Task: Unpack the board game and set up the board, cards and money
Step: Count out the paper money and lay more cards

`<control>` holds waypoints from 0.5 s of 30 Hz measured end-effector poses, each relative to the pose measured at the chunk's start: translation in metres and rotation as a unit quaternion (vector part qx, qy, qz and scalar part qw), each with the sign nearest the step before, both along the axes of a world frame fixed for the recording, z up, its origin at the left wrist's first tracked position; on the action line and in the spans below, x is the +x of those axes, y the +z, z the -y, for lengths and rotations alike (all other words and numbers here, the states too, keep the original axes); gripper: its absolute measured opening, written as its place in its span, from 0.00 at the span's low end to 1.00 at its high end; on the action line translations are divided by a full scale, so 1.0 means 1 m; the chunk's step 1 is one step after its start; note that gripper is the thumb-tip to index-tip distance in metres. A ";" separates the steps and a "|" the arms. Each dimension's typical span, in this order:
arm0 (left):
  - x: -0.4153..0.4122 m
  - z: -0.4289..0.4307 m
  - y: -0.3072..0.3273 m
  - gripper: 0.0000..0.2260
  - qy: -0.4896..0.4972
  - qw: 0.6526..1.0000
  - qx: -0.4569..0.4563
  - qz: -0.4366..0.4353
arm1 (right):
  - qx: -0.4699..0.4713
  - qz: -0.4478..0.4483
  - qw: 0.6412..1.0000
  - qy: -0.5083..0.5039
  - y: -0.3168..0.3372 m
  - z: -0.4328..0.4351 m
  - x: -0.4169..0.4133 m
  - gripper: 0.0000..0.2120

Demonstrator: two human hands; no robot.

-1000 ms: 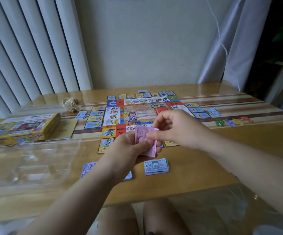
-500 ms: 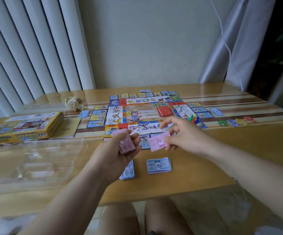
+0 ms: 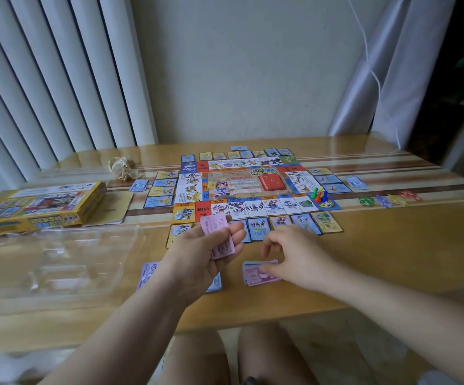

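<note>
Holding a small bundle of pink notes (image 3: 219,236) in the head view, the left hand (image 3: 197,257) has its fingers curled round them, thumb on top. It hangs just above the table (image 3: 392,259), near the front edge of the board (image 3: 242,184). The right hand (image 3: 294,254) is lower, w/ bent fingertips on the top pink note of the money pile (image 3: 260,275), which lies flat on the table. Whether it pinches that note or only touches it, one cannot tell.

Handling, prob.: the notes are thin paper, very light and soft. They slide and stick together, so it is best to take one by a short edge, thumb + forefinger.

Hidden etc.: the purple notes (image 3: 148,273) lie partly under the left wrist. The print on the cards (image 3: 258,229) is too small to read. The plastic tray (image 3: 53,257) at left is blurred.
</note>
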State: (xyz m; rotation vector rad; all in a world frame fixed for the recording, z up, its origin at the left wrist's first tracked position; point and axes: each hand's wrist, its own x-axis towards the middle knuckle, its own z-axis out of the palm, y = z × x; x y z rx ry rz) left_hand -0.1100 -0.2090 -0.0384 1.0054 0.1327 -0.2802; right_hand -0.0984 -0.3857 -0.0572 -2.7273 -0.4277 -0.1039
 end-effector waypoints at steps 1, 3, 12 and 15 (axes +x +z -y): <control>-0.001 0.001 -0.001 0.07 -0.007 1.000 0.008 0.005 | 0.013 0.009 1.000 0.002 0.003 0.001 0.001 0.10; -0.002 0.004 -0.003 0.07 -0.017 1.000 0.020 0.012 | 0.122 0.006 0.992 0.004 0.015 0.000 0.005 0.08; 0.006 0.026 0.009 0.04 -0.032 0.996 0.083 0.031 | 0.344 -0.162 0.925 0.009 0.049 -0.010 0.019 0.09; 0.017 0.032 0.014 0.03 -0.031 0.993 0.111 0.034 | 0.365 -0.184 0.912 -0.027 0.051 -0.005 0.032 0.07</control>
